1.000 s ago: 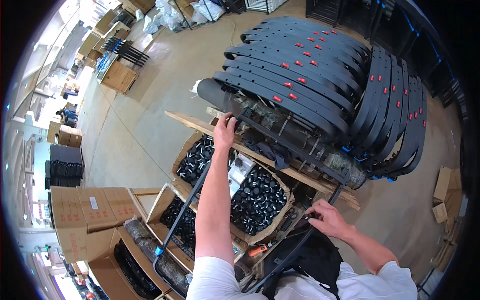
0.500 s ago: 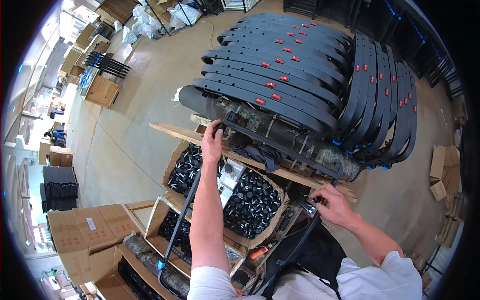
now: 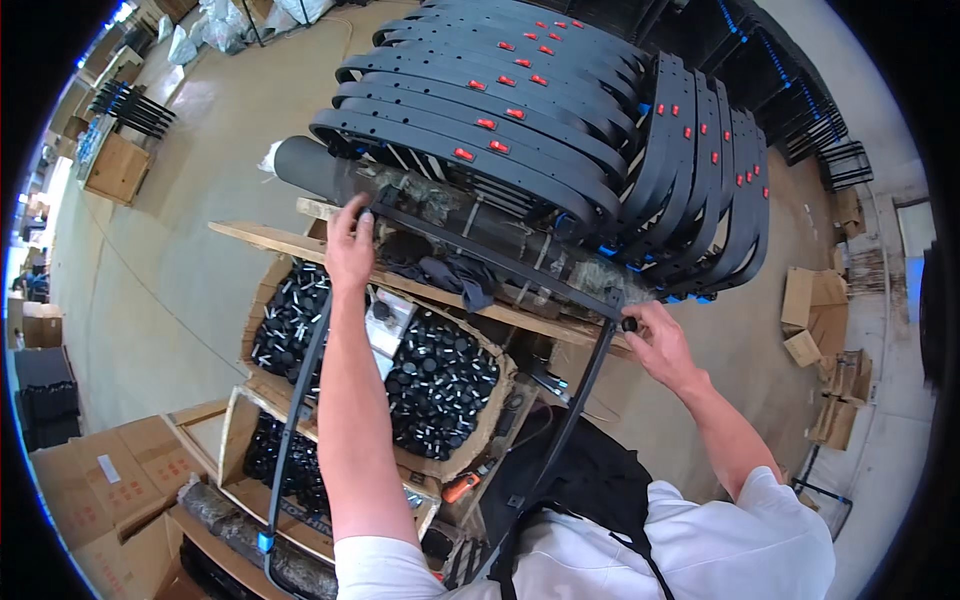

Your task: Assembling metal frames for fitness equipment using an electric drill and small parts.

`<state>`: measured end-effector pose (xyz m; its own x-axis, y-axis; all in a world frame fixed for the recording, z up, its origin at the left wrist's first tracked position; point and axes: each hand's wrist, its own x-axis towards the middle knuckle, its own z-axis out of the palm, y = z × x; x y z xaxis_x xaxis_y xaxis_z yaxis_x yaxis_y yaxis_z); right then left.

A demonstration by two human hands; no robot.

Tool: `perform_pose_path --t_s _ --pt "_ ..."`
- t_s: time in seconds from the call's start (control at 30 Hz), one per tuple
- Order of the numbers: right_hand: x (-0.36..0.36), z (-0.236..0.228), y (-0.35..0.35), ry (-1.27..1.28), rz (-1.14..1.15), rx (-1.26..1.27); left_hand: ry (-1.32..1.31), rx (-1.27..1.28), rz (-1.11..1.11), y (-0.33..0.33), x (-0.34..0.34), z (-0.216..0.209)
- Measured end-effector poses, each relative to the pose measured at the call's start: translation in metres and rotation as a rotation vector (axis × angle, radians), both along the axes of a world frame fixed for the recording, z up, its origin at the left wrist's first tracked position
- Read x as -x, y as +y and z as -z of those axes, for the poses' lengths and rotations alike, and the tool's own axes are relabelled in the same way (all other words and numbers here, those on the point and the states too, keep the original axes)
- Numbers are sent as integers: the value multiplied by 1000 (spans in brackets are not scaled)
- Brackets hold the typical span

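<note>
Frame (image 3: 470, 245), a black metal U held by both hands, left fingers (image 3: 345, 215) curled over one corner and right fingers (image 3: 640, 322) pinching the other, might snag the stacked black panels (image 3: 520, 110) just beyond and topple them.

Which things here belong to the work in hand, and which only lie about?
In use: black metal frame, held by left hand and right hand; stack of black frames.

Lying about: boxes of black caps, orange tool, cardboard boxes.
</note>
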<state>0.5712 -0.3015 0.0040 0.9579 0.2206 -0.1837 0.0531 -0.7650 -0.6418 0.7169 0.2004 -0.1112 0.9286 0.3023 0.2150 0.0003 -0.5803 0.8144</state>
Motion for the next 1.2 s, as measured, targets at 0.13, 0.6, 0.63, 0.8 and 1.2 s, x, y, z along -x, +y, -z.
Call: perform_pose_path --t_s 0.13,0.6,0.63,0.8,1.2 --pt "-3 8 -6 -80 19 62 -11 154 -40 2 3 3" --pt "3 10 12 -89 -236 237 85 12 -77 9 3 2" --pt "1 8 14 -88 -238 239 94 47 -78 11 1 -1" --pt "-5 7 17 -77 -195 488 149 46 -142 -4 1 -7" --pt "-12 18 28 45 -107 544 144 172 -101 5 7 -3"
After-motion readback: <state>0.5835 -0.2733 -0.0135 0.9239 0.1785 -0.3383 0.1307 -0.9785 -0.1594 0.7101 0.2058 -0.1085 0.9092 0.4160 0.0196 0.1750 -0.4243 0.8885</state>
